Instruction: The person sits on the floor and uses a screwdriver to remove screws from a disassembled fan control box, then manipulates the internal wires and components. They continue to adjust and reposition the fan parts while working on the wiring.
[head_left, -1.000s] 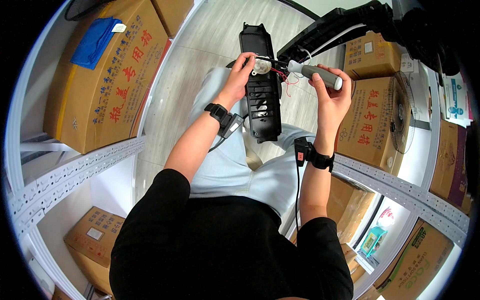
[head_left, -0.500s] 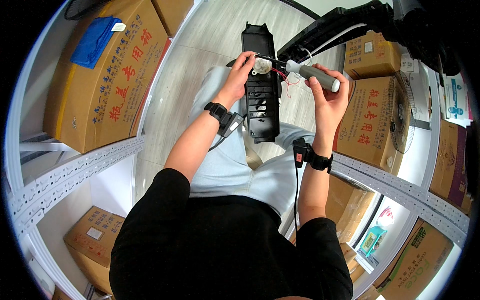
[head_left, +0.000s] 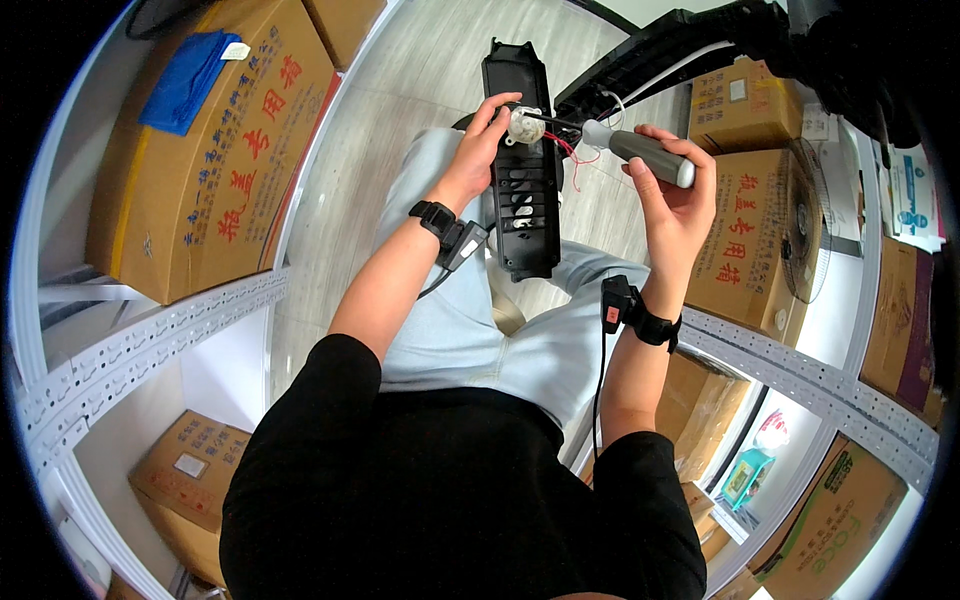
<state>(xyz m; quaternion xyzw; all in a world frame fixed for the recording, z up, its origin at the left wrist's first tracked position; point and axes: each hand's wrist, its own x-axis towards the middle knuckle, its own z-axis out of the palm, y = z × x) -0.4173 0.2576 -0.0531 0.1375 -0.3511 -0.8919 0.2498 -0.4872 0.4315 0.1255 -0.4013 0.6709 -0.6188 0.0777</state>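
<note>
My right hand (head_left: 677, 190) is closed around the grey handle of a screwdriver (head_left: 650, 157). Its dark shaft points left, to a round, whitish motor-like part (head_left: 526, 125) with thin red wires (head_left: 567, 148). My left hand (head_left: 485, 143) pinches that round part at its left side, with the fingertips near its top. Behind and below it stretches a long black plastic housing (head_left: 527, 225) with ribs and slots, above my knees. Whether the screwdriver's tip touches a screw is too small to tell.
A black curved frame (head_left: 660, 62) with a white cable reaches in from the upper right. Cardboard boxes (head_left: 215, 160) fill metal shelving (head_left: 150, 335) on both sides. A blue cloth (head_left: 187, 85) lies on the left box. A round fan guard (head_left: 803, 225) stands at the right.
My right hand has moved right and slightly down with the screwdriver, drawing its shaft rightward across the round part. The left hand stays nearly in place; the black housing has shifted slightly upward.
</note>
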